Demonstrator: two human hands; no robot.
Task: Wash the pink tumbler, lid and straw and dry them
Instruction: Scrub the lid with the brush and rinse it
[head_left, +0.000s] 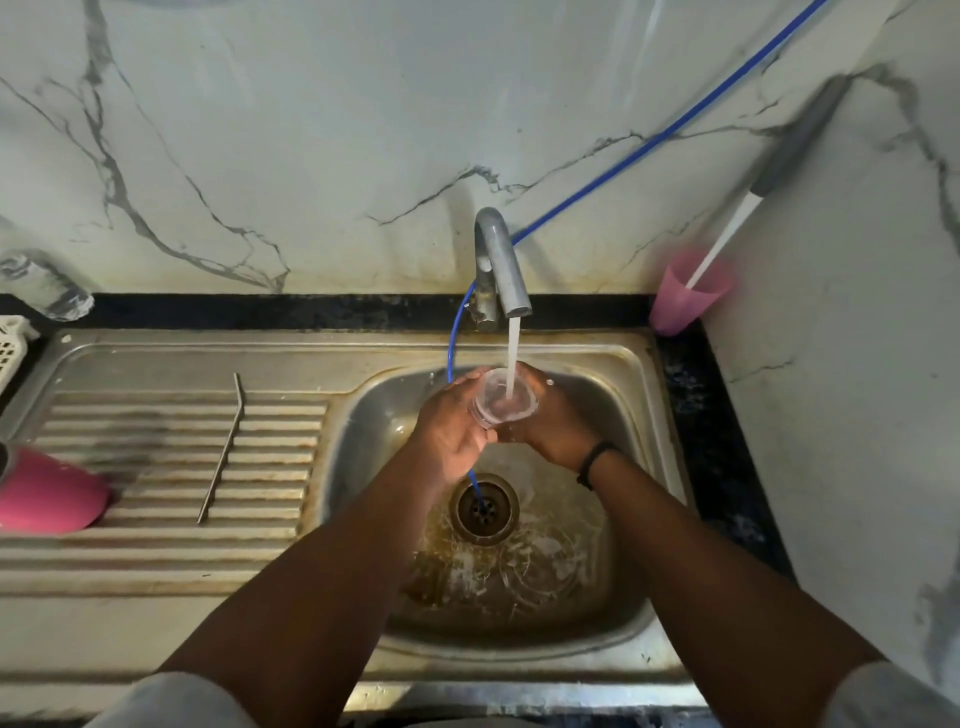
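Both hands over the sink basin (613, 613), holding the clear lid (503, 397) btwn them under the tap (505, 270). Left hand (457, 431) has fingers (470, 378) curled round the lid's left rim; right hand (550, 421) cups it from the right w/ fingers wrapped behind, though how far they close is hard to tell, prob. gripping. Water stream (512, 358) falls straight into the lid, just right of the left fingers. Metal straw (223, 447) lies on the ribbed drainboard (156, 519), well left of the left fingers. Pink tumbler (47, 493) on its side at the drainboard's far left edge. Blue hose (649, 143) runs behind the tap & down past the left fingers to the drain (484, 508). Pink cup (685, 291) w/ a brush (769, 192) stands on the counter (691, 374), well right of the right fingers.
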